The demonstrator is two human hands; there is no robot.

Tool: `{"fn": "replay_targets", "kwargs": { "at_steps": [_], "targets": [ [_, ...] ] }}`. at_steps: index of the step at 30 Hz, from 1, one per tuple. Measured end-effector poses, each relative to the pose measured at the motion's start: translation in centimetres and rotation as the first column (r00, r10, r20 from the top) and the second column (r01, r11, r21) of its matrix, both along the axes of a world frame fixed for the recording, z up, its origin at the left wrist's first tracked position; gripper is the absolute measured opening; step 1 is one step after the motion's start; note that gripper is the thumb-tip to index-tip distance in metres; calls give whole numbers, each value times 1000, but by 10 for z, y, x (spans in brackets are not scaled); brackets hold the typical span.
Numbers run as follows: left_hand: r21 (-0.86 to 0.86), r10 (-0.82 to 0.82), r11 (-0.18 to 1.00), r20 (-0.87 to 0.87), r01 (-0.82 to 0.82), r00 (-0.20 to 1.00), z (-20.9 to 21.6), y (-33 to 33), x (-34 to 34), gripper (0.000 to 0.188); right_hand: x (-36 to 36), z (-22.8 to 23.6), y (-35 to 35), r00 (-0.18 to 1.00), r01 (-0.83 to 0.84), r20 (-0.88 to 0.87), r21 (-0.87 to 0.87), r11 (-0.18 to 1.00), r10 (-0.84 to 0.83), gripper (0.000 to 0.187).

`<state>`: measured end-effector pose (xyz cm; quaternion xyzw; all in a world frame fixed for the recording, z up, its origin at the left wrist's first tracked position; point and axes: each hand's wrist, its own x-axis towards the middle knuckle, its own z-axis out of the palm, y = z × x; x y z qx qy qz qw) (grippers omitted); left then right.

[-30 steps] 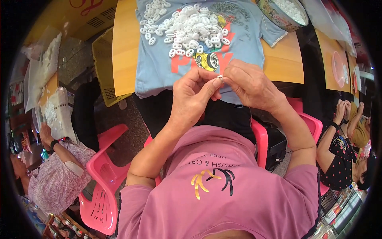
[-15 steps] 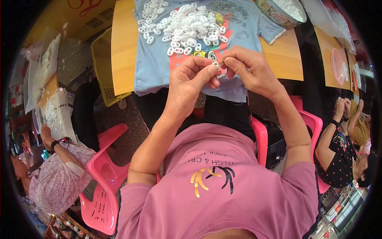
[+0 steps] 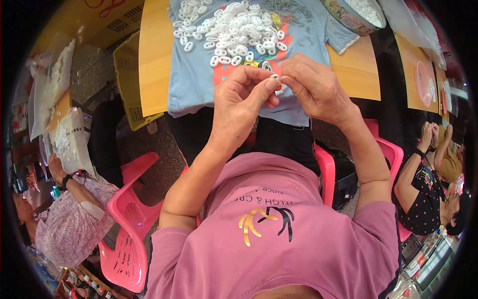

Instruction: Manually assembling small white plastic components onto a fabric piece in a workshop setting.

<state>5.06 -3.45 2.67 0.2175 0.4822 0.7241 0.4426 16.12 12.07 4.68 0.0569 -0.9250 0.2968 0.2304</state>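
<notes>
Just beyond the table's near edge, my left hand [image 3: 241, 98] pinches a small white plastic piece [image 3: 275, 77] between thumb and fingertips. My right hand [image 3: 318, 87] meets it from the right, thumb and fingers closed together; whatever they grip is too small and covered to make out. Past my hands lies a heap of white oval plastic pieces with two holes [image 3: 240, 31], several of them loose at its near side. Small thin dark grey metal bits [image 3: 297, 16], perhaps springs, are scattered to the right of the heap. A light blue printed shirt [image 3: 191, 89] lies under everything.
A round tin [image 3: 343, 15] holding small white pieces stands at the far right of the wooden table [image 3: 154, 65]. A yellow crate [image 3: 130, 89] is on the left. Pink chairs [image 3: 132, 209] flank me, and people [image 3: 74, 219] sit at tables on both sides.
Both hands have shifted very slightly right, and the right fingers have curled closer over the white piece. The left hand keeps its pinch, and the heap looks the same.
</notes>
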Motion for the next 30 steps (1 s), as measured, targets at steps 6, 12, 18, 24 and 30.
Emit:
{"fn": "replay_targets", "kwargs": {
  "at_steps": [6,12,18,24,30],
  "targets": [
    [-2,104,994,-132,-106,986,-2,-1,8,10,1,-8,-6,999,15,-37,-109,994,-19,9],
    [-16,90,995,-357,-102,930,-9,2,4,7,0,-14,-1,999,-30,-27,-66,997,28,10],
    [-53,73,995,-204,-86,976,-17,10,-6,7,-13,-14,23,985,-6,171,-170,985,36,8],
    [-52,117,990,-194,-129,974,-16,6,-15,10,-37,-26,35,950,295,113,-20,955,-291,13],
    [-17,155,987,-190,-162,969,-19,1,-17,10,-41,-30,32,943,313,13,302,900,-333,14]
  ]
}}
